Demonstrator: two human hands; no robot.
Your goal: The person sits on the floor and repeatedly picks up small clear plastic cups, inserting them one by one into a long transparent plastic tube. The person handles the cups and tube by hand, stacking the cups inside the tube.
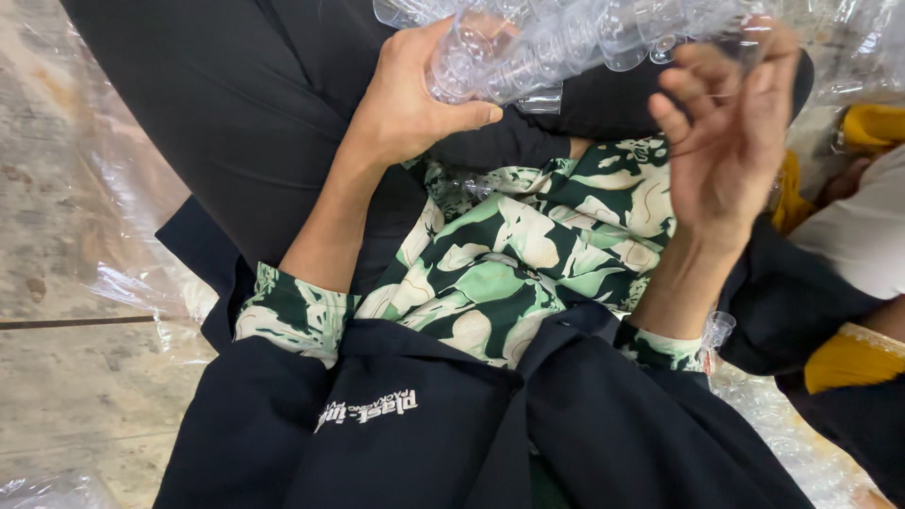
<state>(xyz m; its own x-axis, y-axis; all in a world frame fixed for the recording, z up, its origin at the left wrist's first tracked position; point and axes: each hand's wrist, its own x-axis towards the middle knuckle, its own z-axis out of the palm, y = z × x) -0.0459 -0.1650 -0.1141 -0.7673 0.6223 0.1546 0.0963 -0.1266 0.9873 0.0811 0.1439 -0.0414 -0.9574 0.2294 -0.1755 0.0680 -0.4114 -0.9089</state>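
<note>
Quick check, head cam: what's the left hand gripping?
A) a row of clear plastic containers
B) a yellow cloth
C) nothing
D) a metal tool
A: the left hand wraps its fingers and thumb around the end of a row of clear plastic containers held over the lap.

Single head-worn view, facing steeply down, close over lap, both hands (566,123) and floor (66,283) at left.

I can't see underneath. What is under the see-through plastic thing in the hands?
Under the clear plastic piece lie dark trousers and a green leafy shirt. Whatever it covers stays hidden.
</note>
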